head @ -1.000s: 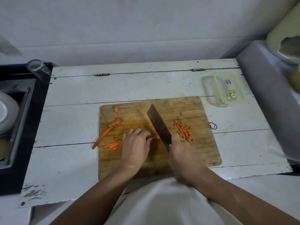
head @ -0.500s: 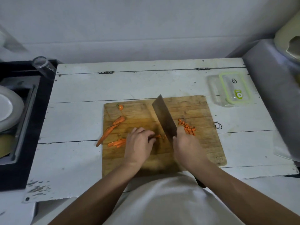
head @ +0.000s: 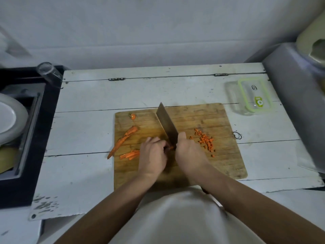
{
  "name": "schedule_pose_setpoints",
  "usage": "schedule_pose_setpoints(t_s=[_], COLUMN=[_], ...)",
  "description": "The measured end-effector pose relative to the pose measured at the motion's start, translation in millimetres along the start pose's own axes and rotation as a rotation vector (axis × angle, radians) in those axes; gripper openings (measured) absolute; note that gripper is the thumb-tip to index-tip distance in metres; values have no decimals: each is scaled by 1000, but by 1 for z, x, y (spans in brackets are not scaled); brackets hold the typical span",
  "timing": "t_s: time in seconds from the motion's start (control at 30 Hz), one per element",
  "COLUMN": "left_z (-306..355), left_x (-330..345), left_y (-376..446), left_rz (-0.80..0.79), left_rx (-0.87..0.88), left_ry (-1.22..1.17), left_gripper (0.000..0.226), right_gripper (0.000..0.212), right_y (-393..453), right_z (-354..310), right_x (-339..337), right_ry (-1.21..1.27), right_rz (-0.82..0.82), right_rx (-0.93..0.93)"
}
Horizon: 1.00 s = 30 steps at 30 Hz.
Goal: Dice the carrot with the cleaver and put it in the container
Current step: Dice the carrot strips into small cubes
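1. Centrally, right hand (head: 190, 152) clenched around the handle of the broad steel cleaver (head: 167, 126), blade tilted with its tip pointing away over the square wooden cutting board (head: 219, 164).
2. Just beside it, left hand (head: 153, 155) with fingers curled down onto thin orange carrot strips (head: 131, 154), pinning them against the board right at the blade's near edge.
3. Further left on the board: a long tapered carrot piece (head: 123, 140), its tip reaching past the board's left edge, and a small round carrot end (head: 133, 116) near the far left corner.
4. To the right of the cleaver: a loose scatter of small orange carrot dice (head: 206, 140) lying on the board.
5. Beyond the board's far right corner, apart from it: a clear rectangular container with a green-rimmed lid (head: 249, 95), lid on, standing on the white painted wooden worktop (head: 88, 131).
6. At the far left: a black sink surround holding a white plate (head: 8, 118), and a clear glass (head: 47, 71) at its back corner.
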<state>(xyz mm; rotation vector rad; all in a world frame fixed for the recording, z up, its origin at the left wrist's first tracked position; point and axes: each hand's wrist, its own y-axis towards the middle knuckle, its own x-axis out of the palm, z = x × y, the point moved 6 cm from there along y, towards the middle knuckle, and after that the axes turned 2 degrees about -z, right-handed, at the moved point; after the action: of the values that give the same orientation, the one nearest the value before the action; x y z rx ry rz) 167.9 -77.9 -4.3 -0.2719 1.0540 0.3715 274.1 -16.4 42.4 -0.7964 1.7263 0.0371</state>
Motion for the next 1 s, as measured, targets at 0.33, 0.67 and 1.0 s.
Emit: schedule_pose_setpoints(t_s=[0.33,0.67,1.0], left_z=[-4,-7,-8], left_x=[-3,-1,0], left_y=[-5,-5,5], left_rz=[-24,0,-104], left_rx=[-37,-103,-163], left_ry=[-103,-58,-58], left_gripper=[8,7,9], right_gripper=[6,16,6], right_y=[-36,-34,2], right_z=[16,4,2], right_x=[-6,8,2], right_ry=[16,-80,62], right_rz=[-32,-68,10], right_rx=[15,30,20])
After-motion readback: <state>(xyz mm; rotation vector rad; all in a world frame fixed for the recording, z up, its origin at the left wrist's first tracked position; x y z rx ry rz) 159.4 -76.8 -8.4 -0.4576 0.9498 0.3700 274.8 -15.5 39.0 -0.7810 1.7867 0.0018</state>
